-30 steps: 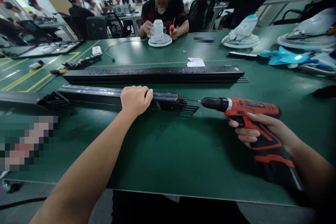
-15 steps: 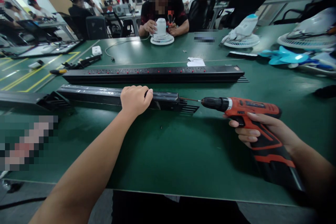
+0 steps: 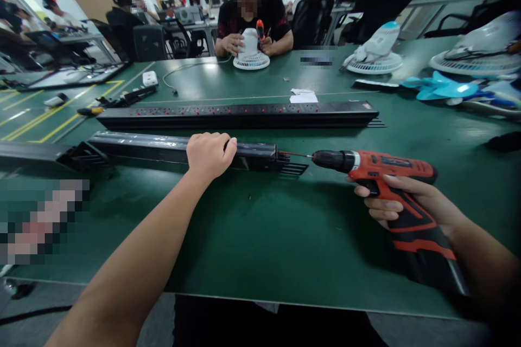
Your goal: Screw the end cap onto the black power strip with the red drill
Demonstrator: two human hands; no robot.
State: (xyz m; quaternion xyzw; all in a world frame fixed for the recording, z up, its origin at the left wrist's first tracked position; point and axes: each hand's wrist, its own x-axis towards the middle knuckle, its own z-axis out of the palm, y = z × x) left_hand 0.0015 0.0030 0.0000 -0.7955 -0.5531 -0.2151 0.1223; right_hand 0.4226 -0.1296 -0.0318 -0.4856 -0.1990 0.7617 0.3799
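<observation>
At the left of the green table (image 3: 264,249), a grey rail (image 3: 32,153) lies on the near side, its right end just beside the left end of the dark bar (image 3: 138,143). Farther off are a white adapter (image 3: 149,79) and a yellow-and-black tool (image 3: 93,111), which lies by the left end of the strip (image 3: 244,115), a long black piece dotted red along its top. The strip lies on the far side of the bar, apart from it. The left hand (image 3: 207,156) is curled down over the bar, right of its middle, grasping it. Across the table, a co-worker (image 3: 254,13) holds a white fan (image 3: 250,49) and an orange-tipped tool (image 3: 260,26). A slender bit (image 3: 297,154) runs from the bar's right end to the drill (image 3: 391,165); whether it touches the bar is too small to tell. Paper (image 3: 303,97) lies beyond the strip. The right hand (image 3: 443,206) grasps the red-and-black drill, fingers wrapped around its grip. At far right, blue blades (image 3: 442,87) lie near a second fan (image 3: 376,54).
</observation>
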